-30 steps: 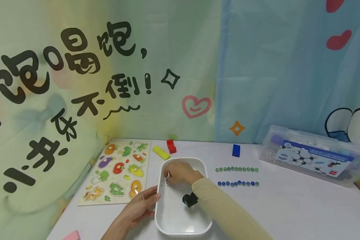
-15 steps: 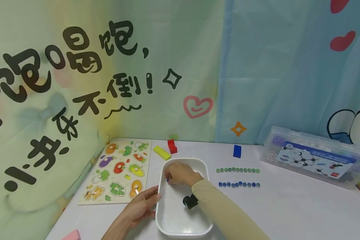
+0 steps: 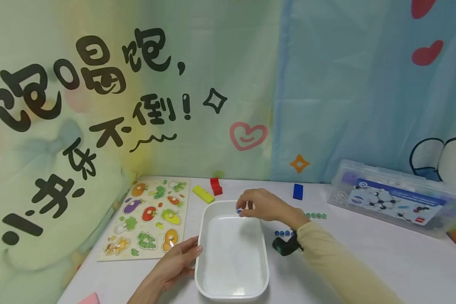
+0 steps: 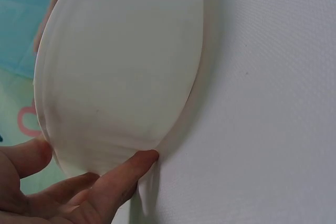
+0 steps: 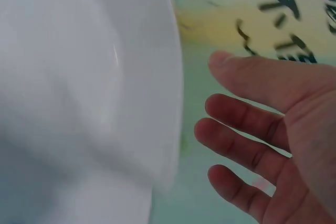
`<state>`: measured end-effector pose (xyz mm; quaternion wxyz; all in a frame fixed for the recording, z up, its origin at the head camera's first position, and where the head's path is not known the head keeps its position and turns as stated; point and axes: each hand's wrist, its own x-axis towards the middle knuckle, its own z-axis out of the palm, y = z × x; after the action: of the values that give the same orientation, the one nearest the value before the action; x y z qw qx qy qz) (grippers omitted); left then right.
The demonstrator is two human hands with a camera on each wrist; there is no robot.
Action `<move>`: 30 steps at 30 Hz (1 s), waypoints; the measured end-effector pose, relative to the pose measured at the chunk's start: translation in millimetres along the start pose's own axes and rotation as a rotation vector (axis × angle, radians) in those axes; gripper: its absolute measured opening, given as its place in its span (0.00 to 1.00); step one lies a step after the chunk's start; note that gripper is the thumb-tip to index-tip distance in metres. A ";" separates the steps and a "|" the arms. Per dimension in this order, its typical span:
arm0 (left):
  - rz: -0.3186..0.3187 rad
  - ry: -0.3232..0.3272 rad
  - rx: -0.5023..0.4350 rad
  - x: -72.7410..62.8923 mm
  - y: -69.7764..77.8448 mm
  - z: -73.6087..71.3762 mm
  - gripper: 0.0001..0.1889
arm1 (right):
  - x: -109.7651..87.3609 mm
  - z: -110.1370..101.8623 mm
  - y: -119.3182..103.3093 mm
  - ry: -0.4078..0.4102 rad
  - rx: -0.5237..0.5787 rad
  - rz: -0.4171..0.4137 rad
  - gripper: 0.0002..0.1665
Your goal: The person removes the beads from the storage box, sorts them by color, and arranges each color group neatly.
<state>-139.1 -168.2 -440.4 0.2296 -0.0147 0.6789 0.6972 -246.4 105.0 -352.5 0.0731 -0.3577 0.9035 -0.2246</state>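
Note:
A deep white tray point(image 3: 232, 261) with rounded corners stands on the table. My left hand point(image 3: 177, 262) holds its left side; in the left wrist view the thumb touches the rim and other fingers point(image 4: 123, 174) press the wall's lower edge. Over the tray's far right rim, my right hand point(image 3: 264, 206) pinches a small blue piece point(image 3: 239, 210) between thumb and fingertips; its exact shape is too small to tell. The right wrist view shows this hand point(image 5: 273, 124) beside the tray wall, and the piece does not show there.
Green discs point(image 3: 318, 215) and blue discs point(image 3: 282, 233) lie in rows, partly hidden by my right arm. A vegetable puzzle board point(image 3: 144, 223), yellow block point(image 3: 203, 194), red block point(image 3: 215, 186) and blue block point(image 3: 298, 191) surround the tray. A clear box point(image 3: 395, 198) stands far right.
My right hand has risen from the tray's far left inside and moved right to its far right rim, carrying the blue piece. The left hand and tray stay put.

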 end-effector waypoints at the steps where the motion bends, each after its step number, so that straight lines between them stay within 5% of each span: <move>1: -0.001 0.002 0.000 0.0 -0.2 0.0 0.36 | -10.8 -6.8 8.3 0.018 0.000 0.005 0.09; 9: -0.014 0.009 0.006 -1.0 -1.6 -1.6 0.36 | -96.5 -32.5 92.2 0.125 -0.054 0.182 0.10; 16: 0.000 -0.003 -0.003 0.0 -2.3 -2.3 0.39 | -162.1 -15.6 150.0 0.147 -0.032 0.327 0.11; 21: 0.003 -0.008 -0.010 -0.4 -2.9 -3.5 0.39 | -179.2 4.1 166.6 0.165 -0.053 0.394 0.10; 30: 0.000 0.003 0.017 -1.0 -3.2 -1.3 0.39 | -180.6 18.6 165.6 0.220 -0.065 0.380 0.09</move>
<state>-137.5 -169.8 -443.2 0.2284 -0.0139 0.6852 0.6915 -210.1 327.5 -450.1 0.0033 -0.1565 0.9640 -0.2151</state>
